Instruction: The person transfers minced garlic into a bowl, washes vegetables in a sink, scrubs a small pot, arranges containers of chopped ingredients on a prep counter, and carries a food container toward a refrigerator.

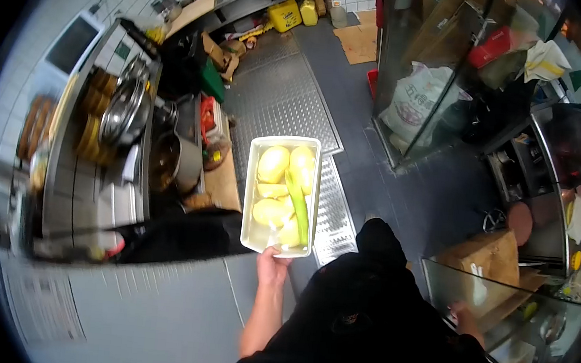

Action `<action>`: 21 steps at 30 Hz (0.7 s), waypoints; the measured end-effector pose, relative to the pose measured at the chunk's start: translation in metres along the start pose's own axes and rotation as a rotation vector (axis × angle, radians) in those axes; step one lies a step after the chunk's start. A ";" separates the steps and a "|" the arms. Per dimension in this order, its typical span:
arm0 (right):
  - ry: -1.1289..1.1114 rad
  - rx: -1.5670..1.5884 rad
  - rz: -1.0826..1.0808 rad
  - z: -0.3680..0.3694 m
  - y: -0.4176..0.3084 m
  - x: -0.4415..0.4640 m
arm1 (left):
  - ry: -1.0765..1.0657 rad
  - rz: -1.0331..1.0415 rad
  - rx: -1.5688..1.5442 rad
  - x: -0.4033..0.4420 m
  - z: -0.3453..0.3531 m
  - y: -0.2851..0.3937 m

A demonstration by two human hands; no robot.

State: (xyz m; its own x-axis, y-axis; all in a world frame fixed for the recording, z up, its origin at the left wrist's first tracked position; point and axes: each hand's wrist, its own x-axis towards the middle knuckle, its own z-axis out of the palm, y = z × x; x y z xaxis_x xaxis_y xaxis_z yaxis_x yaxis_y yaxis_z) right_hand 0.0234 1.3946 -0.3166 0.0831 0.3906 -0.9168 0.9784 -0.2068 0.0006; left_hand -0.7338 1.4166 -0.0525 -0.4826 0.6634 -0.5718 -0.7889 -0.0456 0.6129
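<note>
My left hand [273, 266] grips the near end of a white rectangular plastic container [245, 236], its fingers mostly hidden under the rim. Inside lie several peeled yellow potatoes [273, 164] and one long green pepper [296, 206] resting across them. The container is held out in front of my body, above the floor. Low on the right, my right hand [462, 314] is beside the edge of a glass panel [501, 297]; it is small and blurred, so whether it touches the glass is unclear.
Metal shelves at left carry steel bowls [125, 112] and a large pot [188, 162]. Metal floor plates [278, 90] run ahead over grey tiles. On the right are a glass partition with a white sack [418, 99] and a cardboard box [480, 260]. A yellow jug [285, 16] stands at the back.
</note>
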 end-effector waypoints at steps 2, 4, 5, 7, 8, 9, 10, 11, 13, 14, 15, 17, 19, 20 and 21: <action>0.062 0.605 0.403 -0.036 -0.077 -0.035 | 0.013 0.027 0.024 0.052 0.026 0.022; 0.011 0.711 0.465 -0.048 -0.098 0.023 | 0.021 0.046 0.025 0.101 0.053 0.042; 0.065 0.678 0.399 -0.072 -0.130 0.037 | 0.015 0.057 0.015 0.120 0.067 0.053; 0.112 0.506 0.244 -0.149 -0.218 0.064 | 0.010 0.083 -0.015 0.165 0.105 0.077; 0.113 0.371 0.158 -0.192 -0.268 0.081 | 0.015 0.057 -0.010 0.185 0.119 0.090; 0.047 0.138 0.058 -0.256 -0.330 0.098 | 0.036 0.069 -0.022 0.206 0.137 0.098; -0.006 -0.095 -0.043 -0.322 -0.382 0.112 | 0.048 0.084 -0.041 0.225 0.151 0.105; 0.046 -0.010 -0.129 -0.368 -0.429 0.148 | 0.059 0.100 -0.054 0.244 0.166 0.120; 0.191 -0.019 -0.341 -0.500 -0.554 0.128 | 0.039 0.095 -0.095 0.288 0.193 0.143; 0.281 -0.113 -0.408 -0.571 -0.626 0.090 | 0.028 0.092 -0.126 0.310 0.206 0.152; 0.441 -0.001 -0.582 -0.625 -0.682 0.065 | 0.015 0.088 -0.157 0.335 0.217 0.159; 0.664 0.056 -0.810 -0.710 -0.765 0.090 | 0.048 0.127 -0.174 0.383 0.239 0.182; 0.745 0.122 -0.909 -0.774 -0.832 0.108 | 0.058 0.132 -0.187 0.435 0.248 0.207; 0.734 0.157 -0.875 -0.805 -0.865 0.078 | 0.049 0.122 -0.199 0.463 0.251 0.223; 0.722 0.193 -0.838 -0.825 -0.895 0.066 | 0.041 0.110 -0.209 0.492 0.252 0.236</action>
State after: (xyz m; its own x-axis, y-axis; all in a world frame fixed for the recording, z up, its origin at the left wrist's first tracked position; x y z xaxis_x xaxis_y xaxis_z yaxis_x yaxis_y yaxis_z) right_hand -0.6907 2.3458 -0.0481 -0.4360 0.8869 -0.1526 0.7364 0.2542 -0.6270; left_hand -1.0616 1.9203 -0.0511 -0.5815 0.6154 -0.5321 -0.7903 -0.2724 0.5488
